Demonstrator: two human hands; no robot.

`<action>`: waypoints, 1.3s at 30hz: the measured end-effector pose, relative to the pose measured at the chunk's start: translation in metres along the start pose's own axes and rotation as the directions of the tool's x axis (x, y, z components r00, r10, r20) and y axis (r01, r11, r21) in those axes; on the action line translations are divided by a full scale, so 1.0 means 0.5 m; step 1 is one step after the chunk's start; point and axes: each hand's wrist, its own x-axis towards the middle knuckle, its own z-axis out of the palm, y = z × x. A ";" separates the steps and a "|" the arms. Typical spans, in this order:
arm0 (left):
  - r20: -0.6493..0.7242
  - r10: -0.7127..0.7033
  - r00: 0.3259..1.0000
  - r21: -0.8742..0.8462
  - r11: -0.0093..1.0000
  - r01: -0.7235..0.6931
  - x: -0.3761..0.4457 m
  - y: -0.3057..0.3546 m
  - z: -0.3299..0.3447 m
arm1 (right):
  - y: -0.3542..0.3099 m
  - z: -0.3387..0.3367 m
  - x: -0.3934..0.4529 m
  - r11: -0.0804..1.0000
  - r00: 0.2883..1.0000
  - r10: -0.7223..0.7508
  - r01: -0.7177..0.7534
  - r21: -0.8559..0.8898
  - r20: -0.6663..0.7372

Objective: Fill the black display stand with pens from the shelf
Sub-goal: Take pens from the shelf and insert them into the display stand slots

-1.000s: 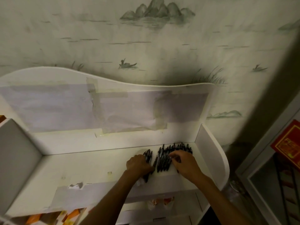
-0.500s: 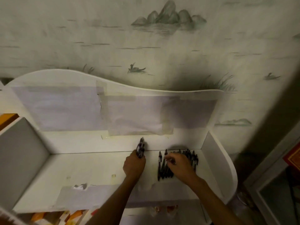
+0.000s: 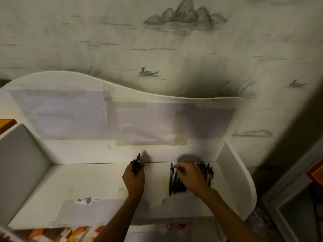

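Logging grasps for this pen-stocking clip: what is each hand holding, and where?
Left hand grips a bunch of black pens by their lower ends. Right hand pinches one black pen near its top.

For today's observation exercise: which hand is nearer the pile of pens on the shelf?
Right. The right hand rests on the pile; the left hand, gripping a bundle, is apart to its left.

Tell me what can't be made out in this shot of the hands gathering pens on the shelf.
- Black display stand: nowhere in the head view.
- Pen count in the left hand: its bundle is dark and part covered by fingers.
- Pens on the shelf: the right hand covers the pile's middle.
- What the right hand's fingers pinch: too small and dim.
- Orange items below the shelf: cut by the bottom edge.
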 end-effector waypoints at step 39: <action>0.389 -0.230 0.892 0.003 0.969 0.249 0.069 0.169 -0.517 | -0.457 0.213 0.037 0.920 0.911 -0.388 0.393 -0.008 0.138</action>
